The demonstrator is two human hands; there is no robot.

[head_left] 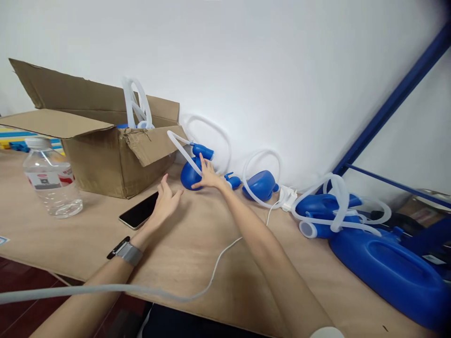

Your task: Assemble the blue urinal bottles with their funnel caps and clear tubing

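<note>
My right hand [208, 176] reaches far across the wooden table [197, 253] and rests its fingers on a blue pump bulb [189, 175] with a clear hose [180, 146] attached. The fingers are spread over the bulb, not wrapped round it. My left hand [165, 201] hovers open just left of the bulb, fingers stretched toward it, above a black phone [139, 211] lying flat. A grey watch band [127, 252] is on my left wrist.
An open cardboard box [105, 155] with hoses inside stands at back left. A clear water bottle [51, 180] stands left. More blue bulbs [261, 185] with looped hoses, blue jugs [384, 267] and a white cable [218, 263] lie right. A blue rack frame [394, 101] leans against the wall.
</note>
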